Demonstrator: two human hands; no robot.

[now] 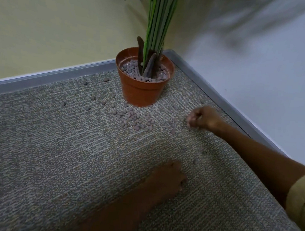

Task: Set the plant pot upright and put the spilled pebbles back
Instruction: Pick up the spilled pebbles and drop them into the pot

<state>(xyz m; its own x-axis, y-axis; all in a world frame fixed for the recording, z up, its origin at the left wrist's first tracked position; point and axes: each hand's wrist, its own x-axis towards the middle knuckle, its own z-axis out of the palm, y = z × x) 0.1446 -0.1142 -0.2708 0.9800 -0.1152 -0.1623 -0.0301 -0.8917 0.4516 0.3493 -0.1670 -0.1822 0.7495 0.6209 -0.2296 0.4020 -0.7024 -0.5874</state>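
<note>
A brown plastic plant pot (141, 90) stands upright in the room's corner, with tall green stems (158, 24) rising from it and grey pebbles inside around them. Several spilled pebbles (135, 119) lie scattered on the carpet in front of the pot and to both sides. My right hand (202, 118) hovers low to the right of the pot, its fingers curled around a few pebbles. My left hand (168, 178) rests nearer to me on the carpet, knuckles up, fingers bent down; whether it holds anything is hidden.
Grey patterned carpet (72, 154) covers the floor. A grey skirting strip (50, 76) runs along the yellow wall at left, and another (222, 102) along the pale wall at right. A few stray pebbles (196, 161) lie between my two hands.
</note>
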